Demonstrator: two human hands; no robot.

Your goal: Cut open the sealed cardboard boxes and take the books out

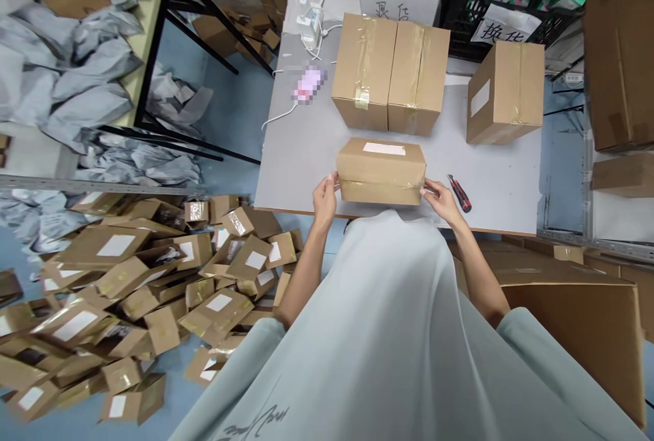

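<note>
Because the small taped carton at the center of the frame is held only by its ends, a lopsided load inside could make it tip or slip. The left hand has its fingers pressed to the left end, and the right hand grips the lower right corner, so the carton sits pinched between the two; whether its base bears fully on the gray tabletop I cannot tell. It lies near the front edge, where a tug toward the body might pull it off.

Just right of the right hand lies a red-and-black utility knife; a careless sweep of that hand could knock it or, if the blade is out, cut a finger. Pushing the carton up the frame would probably bump the two taller cardboard boxes behind it. Toward the upper left, the white cable could snag if caught.
</note>
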